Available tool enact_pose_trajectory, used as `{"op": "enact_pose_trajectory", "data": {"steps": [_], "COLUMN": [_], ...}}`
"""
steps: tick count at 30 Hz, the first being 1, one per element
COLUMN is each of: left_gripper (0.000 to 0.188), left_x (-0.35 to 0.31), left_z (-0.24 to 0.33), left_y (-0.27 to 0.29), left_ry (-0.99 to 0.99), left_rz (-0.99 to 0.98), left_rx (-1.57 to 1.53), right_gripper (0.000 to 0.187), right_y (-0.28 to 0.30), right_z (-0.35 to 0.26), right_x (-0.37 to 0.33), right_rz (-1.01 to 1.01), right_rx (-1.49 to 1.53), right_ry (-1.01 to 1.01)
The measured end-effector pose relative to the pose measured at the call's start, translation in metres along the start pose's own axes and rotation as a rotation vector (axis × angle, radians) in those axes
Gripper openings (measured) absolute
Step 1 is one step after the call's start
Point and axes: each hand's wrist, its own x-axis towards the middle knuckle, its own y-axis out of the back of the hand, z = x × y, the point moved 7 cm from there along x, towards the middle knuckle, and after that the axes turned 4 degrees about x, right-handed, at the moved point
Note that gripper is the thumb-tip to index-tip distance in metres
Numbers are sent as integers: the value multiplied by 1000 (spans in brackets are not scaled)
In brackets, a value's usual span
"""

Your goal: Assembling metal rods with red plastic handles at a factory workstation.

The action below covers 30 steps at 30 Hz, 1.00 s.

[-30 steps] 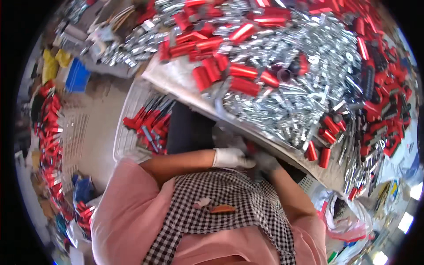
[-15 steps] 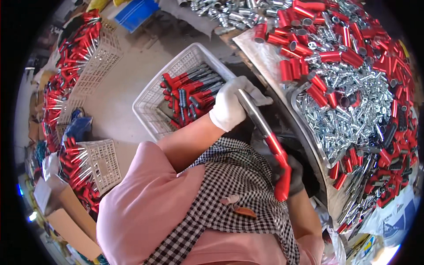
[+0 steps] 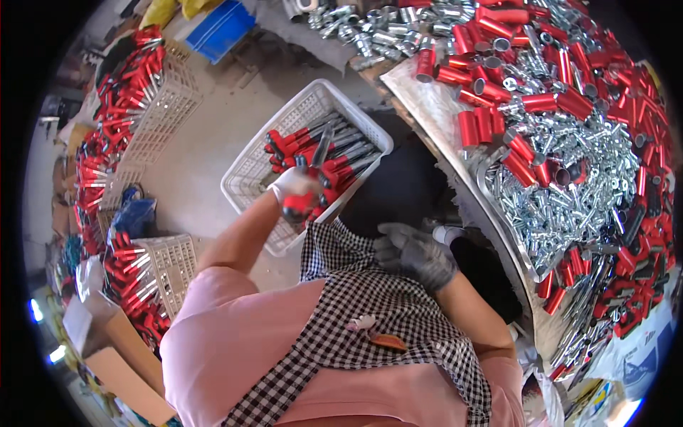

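Observation:
My left hand (image 3: pixel 293 183), in a white glove, reaches over a white plastic basket (image 3: pixel 235 153). It is closed on a red-handled tool (image 3: pixel 304 203) with a metal shaft; motion smears the grip. Several similar tools (image 3: pixel 284 142) with red handles and dark or silvery shafts lie heaped in the basket. My right hand (image 3: pixel 416 255), in a dark grey glove, rests near my lap by the checked apron (image 3: pixel 370 306). Its fingers are loosely bent and apart, and nothing shows in them.
A workbench (image 3: pixel 427 99) at right carries red tubes (image 3: pixel 473 128), a metal tray (image 3: pixel 491 192) of small silvery parts, and thin rods (image 3: pixel 569 313). At left stand more baskets (image 3: pixel 171 270) of red-handled tools, plus a cardboard box (image 3: pixel 121 356). A blue bin (image 3: pixel 220 32) sits at the far side.
The red-handled tool has left my right hand and moved left over the basket with my left hand. My right hand has shifted left and away from my body, now without the tool.

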Motion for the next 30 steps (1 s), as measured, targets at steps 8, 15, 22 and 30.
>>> {"op": "enact_pose_trajectory", "data": {"steps": [8, 15, 22, 30], "left_gripper": [39, 46, 53, 31], "left_x": [169, 215, 204, 123], "left_z": [-96, -215, -174, 21], "left_y": [45, -12, 11, 17], "left_ry": [162, 179, 126, -346], "left_rz": [-167, -570, -237, 297], "left_rx": [869, 1005, 1096, 603], "right_gripper": [42, 39, 42, 29], "right_y": [66, 66, 79, 120], "right_z": [-7, -23, -21, -84], "right_x": [-52, -102, -127, -323], "right_rz": [242, 503, 640, 1135], "right_rx": [68, -83, -503, -481], "right_ry": [299, 402, 562, 1135]}}
